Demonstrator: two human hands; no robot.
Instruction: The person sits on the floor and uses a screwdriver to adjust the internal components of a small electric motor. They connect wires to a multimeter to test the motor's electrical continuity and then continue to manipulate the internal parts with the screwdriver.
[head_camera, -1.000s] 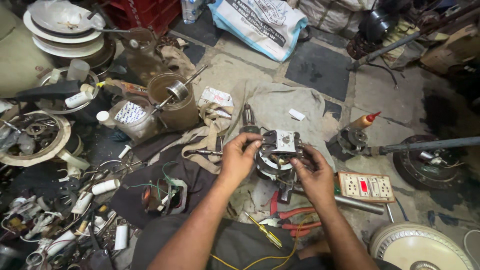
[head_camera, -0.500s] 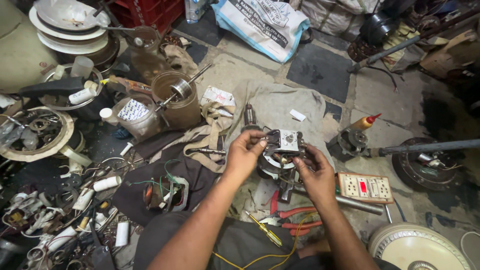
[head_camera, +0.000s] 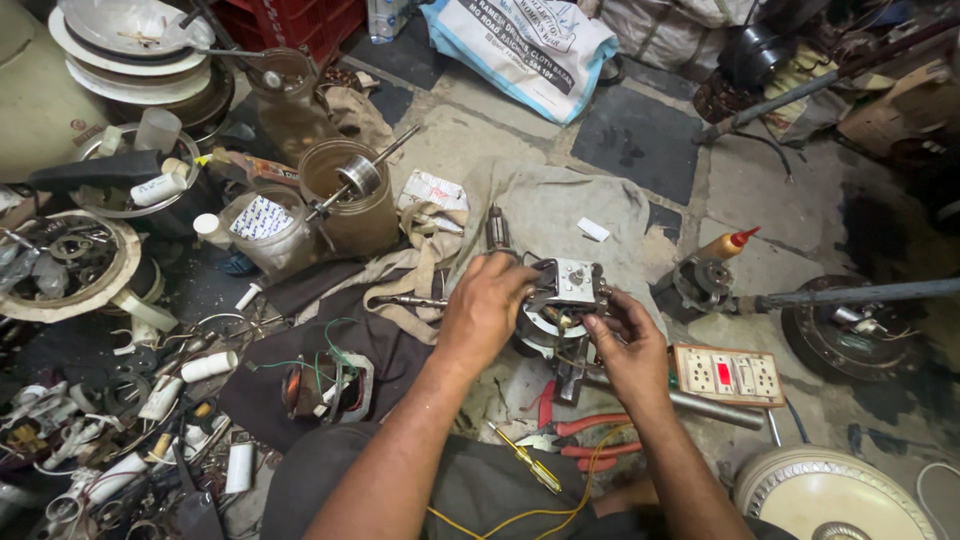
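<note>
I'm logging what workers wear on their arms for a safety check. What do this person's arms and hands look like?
Both forearms are bare to the bottom edge of the picture: no sleeves in view. The left hand and right hand have no gloves, and no watch, bracelet or ring shows. Fingers look grimy from the work, though that is hard to judge.

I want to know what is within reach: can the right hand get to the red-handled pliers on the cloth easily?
Probably yes. The right hand is at the motor, and the red-handled pliers lie just below that wrist, uncovered. Only a yellow screwdriver lies beside them.
</note>
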